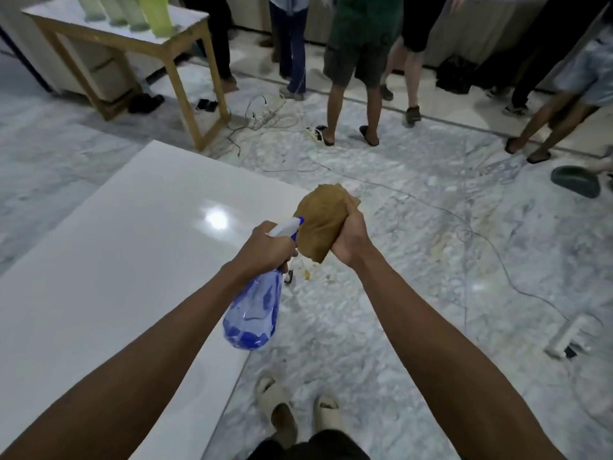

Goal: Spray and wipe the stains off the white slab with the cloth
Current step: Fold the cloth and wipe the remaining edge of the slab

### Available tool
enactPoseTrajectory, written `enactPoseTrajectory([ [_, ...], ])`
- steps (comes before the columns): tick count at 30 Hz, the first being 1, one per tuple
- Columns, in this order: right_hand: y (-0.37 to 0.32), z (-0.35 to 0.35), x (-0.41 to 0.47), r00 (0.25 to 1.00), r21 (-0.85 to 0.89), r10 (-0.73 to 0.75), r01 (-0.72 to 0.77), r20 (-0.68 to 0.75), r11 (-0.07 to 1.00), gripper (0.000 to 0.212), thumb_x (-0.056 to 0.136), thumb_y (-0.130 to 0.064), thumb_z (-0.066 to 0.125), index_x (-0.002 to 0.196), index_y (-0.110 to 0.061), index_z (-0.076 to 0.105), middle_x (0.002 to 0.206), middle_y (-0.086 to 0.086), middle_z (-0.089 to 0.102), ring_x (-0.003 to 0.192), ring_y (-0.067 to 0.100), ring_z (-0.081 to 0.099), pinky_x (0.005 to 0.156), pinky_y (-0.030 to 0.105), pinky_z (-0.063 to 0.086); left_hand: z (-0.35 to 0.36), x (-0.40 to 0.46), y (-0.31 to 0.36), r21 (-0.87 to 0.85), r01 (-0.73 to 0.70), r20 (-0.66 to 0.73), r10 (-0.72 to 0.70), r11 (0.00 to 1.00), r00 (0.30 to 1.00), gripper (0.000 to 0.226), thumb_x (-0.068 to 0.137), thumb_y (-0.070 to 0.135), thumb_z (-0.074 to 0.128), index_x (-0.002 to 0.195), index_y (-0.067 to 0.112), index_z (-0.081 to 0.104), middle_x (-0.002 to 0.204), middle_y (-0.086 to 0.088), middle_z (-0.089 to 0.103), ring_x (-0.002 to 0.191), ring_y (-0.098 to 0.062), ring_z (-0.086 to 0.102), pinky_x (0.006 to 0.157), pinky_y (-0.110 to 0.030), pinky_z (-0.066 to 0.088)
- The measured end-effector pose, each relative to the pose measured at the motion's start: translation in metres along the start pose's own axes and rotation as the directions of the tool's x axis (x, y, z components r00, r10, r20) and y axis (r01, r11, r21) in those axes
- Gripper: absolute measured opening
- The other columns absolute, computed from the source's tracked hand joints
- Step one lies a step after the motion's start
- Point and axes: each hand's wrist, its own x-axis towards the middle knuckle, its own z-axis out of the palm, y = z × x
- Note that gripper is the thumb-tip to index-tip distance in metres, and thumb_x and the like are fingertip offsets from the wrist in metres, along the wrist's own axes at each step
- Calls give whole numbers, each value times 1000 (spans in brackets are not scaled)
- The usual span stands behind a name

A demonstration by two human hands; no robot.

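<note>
The white slab (132,247) lies glossy at my left, its right edge running under my left forearm. My left hand (263,247) grips the neck of a blue translucent spray bottle (253,313); its white and blue nozzle points right, at the cloth. My right hand (350,237) clutches a bunched brown cloth (320,220), held in the air past the slab's right edge, over the floor. Nozzle and cloth are a few centimetres apart. No stains show on the visible part of the slab. Yellowish spots (306,275) lie on the floor below the cloth.
A wooden table (109,38) with green bottles stands at the back left. Several people (361,61) stand across the back. Cables and a power strip (315,132) lie on the marble floor; another white strip (567,336) lies right. My feet in beige slippers (298,410) are beside the slab.
</note>
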Motion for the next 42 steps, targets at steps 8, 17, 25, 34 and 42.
enactPoseTrajectory([
  [8,9,-7,57,993,55,6,1,-122,998,62,103,-54,38,139,-6,55,138,16,61,129,30,57,109,47,45,-3,62,-9,37,52,42,-54,998,998,35,74,14,57,88,-18,63,79,-35,67,40,-20,60,47,-23,49],
  [17,23,-34,100,975,-57,139,-151,-175,987,57,102,-52,42,134,-9,60,128,11,68,116,26,66,93,40,55,5,120,-17,63,162,-33,-160,985,987,24,87,14,58,89,-8,62,74,-21,63,40,-16,61,48,-22,47],
  [25,29,-53,162,924,-701,-49,-253,-379,667,63,105,-52,30,148,-7,43,136,17,59,118,34,59,100,46,49,-16,164,-8,40,162,-151,-154,986,976,22,87,6,51,91,-11,63,94,-30,71,40,-14,61,46,-20,49],
  [34,62,-34,344,983,-918,-185,-70,4,-390,56,104,-46,29,155,-24,23,156,21,30,141,46,29,114,66,16,-37,196,-40,24,181,-225,-171,983,959,14,85,0,55,86,7,68,95,-23,73,39,-10,61,60,-30,54],
  [42,116,-44,344,966,-902,-256,-125,-17,-413,58,104,-55,23,157,-42,6,167,13,2,151,45,-5,115,69,-8,-43,190,-79,24,161,-173,-155,987,973,17,82,-1,53,92,-4,67,98,-28,71,39,-12,61,64,-35,52],
])
